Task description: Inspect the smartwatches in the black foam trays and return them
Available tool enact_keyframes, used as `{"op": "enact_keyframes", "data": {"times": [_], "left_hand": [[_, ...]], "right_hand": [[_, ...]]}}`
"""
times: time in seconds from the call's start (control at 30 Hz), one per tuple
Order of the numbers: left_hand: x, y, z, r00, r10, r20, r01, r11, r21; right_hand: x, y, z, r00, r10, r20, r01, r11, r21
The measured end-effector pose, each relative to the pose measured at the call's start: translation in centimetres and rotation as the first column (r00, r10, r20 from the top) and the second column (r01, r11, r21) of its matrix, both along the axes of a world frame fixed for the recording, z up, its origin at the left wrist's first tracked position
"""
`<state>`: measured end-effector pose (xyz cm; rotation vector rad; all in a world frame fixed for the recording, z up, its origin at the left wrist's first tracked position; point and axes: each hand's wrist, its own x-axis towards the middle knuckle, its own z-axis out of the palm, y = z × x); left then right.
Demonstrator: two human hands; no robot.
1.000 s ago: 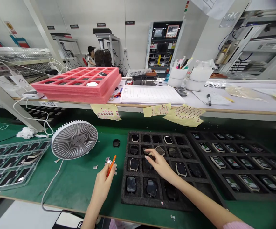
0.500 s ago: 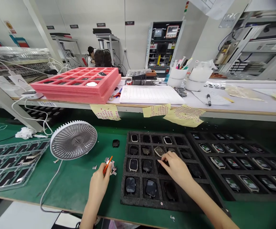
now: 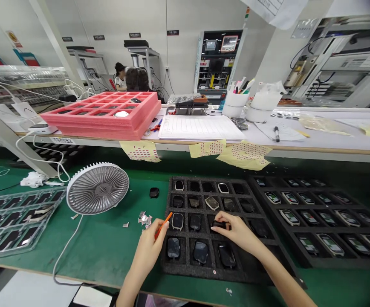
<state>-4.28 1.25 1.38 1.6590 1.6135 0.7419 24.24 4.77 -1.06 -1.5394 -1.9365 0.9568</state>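
Observation:
My left hand pinches an orange stick-like tool near the left edge of the black foam tray. Between the thumb and fingers of my right hand is a dark watch body, tilted on edge over a compartment in the tray's middle. Other compartments hold watch bodies, some with dark rims and some with light ones, such as the light-rimmed watch. Small silvery pieces lie in a pile on the green mat, just beyond my left hand.
A round fan stands left, near a clear tray of dark parts. A second black tray is at right. A lone black watch body lies on the mat. Pink foam trays sit on the shelf; a person sits behind.
My left hand has moved right with the orange tool, away from the silvery pieces to the tray's edge. The dark watch body now shows raised and tilted in my right hand.

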Motion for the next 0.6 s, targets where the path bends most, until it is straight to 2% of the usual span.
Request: {"op": "enact_keyframes", "data": {"times": [0.1, 0.27, 0.43, 0.6], "left_hand": [[0.6, -0.07, 0.27, 0.999, -0.032, 0.007, 0.032, 0.999, -0.004], [0.82, -0.23, -0.14, 0.999, -0.051, 0.012, 0.052, 0.998, -0.026], [0.8, -0.28, -0.26, 0.998, -0.065, 0.011, 0.065, 0.998, -0.015], [0.78, -0.42, -0.05, 0.998, -0.057, 0.024, 0.057, 0.998, -0.008]], "right_hand": [[0.14, -0.07, -0.35, 0.999, -0.023, 0.028, 0.023, 1.0, 0.016], [0.13, -0.07, -0.02, 0.982, -0.048, 0.181, 0.017, 0.985, 0.17], [-0.03, 0.31, 0.36, 0.965, 0.015, 0.261, -0.045, 0.993, 0.111], [-0.06, 0.61, 0.29, 0.985, 0.063, 0.161, -0.071, 0.996, 0.044]]}}
